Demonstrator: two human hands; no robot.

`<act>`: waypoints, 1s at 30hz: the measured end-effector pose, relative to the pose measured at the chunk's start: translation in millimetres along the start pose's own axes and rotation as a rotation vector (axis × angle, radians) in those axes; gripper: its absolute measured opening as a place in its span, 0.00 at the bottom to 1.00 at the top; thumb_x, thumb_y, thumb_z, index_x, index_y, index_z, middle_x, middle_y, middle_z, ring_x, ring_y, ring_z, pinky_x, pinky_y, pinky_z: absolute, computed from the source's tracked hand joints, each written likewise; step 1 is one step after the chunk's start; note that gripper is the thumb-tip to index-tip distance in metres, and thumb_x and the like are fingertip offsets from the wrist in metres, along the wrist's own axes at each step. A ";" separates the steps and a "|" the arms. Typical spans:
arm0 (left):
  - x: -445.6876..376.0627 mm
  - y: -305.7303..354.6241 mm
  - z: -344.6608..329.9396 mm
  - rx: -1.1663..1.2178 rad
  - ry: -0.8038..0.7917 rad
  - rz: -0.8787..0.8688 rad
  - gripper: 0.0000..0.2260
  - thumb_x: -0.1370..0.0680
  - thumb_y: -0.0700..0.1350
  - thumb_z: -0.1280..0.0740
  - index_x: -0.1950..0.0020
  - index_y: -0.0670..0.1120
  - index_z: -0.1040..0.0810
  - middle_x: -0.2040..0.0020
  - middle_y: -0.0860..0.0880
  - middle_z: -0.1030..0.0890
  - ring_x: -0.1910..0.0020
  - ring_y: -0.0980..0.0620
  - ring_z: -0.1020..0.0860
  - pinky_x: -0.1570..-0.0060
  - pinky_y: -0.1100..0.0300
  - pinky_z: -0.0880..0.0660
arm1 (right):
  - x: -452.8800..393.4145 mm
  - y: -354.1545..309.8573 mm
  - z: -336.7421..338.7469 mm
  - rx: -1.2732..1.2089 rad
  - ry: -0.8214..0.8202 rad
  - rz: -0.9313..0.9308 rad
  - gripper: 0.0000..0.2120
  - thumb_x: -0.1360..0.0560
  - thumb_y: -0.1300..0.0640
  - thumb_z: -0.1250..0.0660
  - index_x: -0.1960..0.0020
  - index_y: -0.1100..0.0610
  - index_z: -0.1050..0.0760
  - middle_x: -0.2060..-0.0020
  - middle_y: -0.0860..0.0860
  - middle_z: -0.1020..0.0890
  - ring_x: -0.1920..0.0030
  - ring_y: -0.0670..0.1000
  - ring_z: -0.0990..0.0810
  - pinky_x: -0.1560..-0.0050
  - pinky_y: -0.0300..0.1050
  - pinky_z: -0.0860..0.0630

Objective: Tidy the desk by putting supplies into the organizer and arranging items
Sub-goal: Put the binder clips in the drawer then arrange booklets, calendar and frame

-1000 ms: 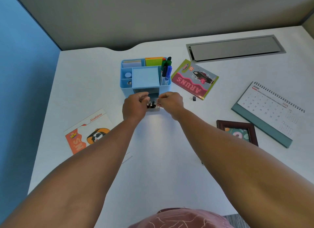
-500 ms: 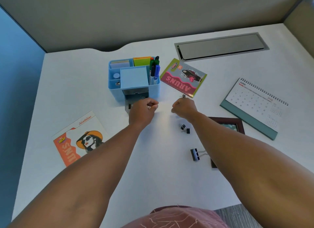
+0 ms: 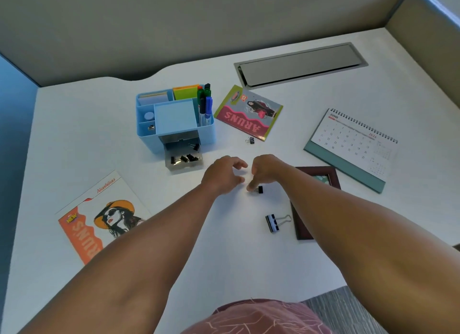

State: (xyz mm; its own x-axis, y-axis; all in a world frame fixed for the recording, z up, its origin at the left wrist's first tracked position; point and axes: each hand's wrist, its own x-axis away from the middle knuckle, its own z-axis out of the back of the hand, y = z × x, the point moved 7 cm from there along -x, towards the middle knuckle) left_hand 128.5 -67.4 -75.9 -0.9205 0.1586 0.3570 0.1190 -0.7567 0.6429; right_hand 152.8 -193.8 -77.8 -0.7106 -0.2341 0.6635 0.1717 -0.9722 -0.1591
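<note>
Pinching a small black binder clip [image 3: 258,189] with my right hand [image 3: 265,169], near the blue organizer's [image 3: 149,137] open drawer [image 3: 184,163]; my left hand [image 3: 222,175] hovers beside it, loosely curled and empty.

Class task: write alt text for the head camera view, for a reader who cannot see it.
Two bare hands meet over a white desk, the right hand pinching a small black binder clip. Behind them, a blue organizer has its clear drawer pulled open, holding more clips.

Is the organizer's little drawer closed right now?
No. The clear drawer is pulled out from the front of the blue organizer, with several black binder clips lying inside it.
</note>
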 end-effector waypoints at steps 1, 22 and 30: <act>-0.7 1.6 -6.8 -0.028 -0.050 -0.009 0.19 0.28 0.46 0.23 0.39 0.55 0.20 0.42 0.54 0.21 0.52 0.53 0.21 0.50 0.59 0.26 | 1.2 1.7 -1.9 0.008 -0.010 0.001 0.29 0.35 0.41 0.23 0.43 0.59 0.23 0.50 0.52 0.19 0.49 0.53 0.23 0.50 0.46 0.26; 8.1 6.7 -22.9 -0.144 -0.004 -0.032 0.07 0.28 0.49 0.25 0.54 0.55 0.22 0.51 0.52 0.25 0.56 0.50 0.22 0.56 0.56 0.24 | 14.5 -2.4 2.0 0.053 0.125 0.059 0.11 0.27 0.61 0.31 0.44 0.59 0.22 0.48 0.56 0.19 0.47 0.55 0.20 0.49 0.48 0.20; 13.6 -12.5 -5.6 0.004 0.065 0.037 0.09 0.28 0.44 0.26 0.56 0.55 0.23 0.52 0.51 0.24 0.56 0.53 0.23 0.60 0.62 0.31 | 10.8 -21.4 2.6 0.017 0.174 0.075 0.12 0.27 0.63 0.36 0.45 0.61 0.22 0.47 0.58 0.22 0.47 0.57 0.21 0.48 0.49 0.21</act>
State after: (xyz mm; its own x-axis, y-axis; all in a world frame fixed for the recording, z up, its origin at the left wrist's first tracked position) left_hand 112.4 -59.3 -82.9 -0.9376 0.0896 0.3360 0.1543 -0.7587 0.6329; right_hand 143.2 -175.5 -65.4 -0.8024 -0.3037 0.5138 0.2386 -0.9523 -0.1902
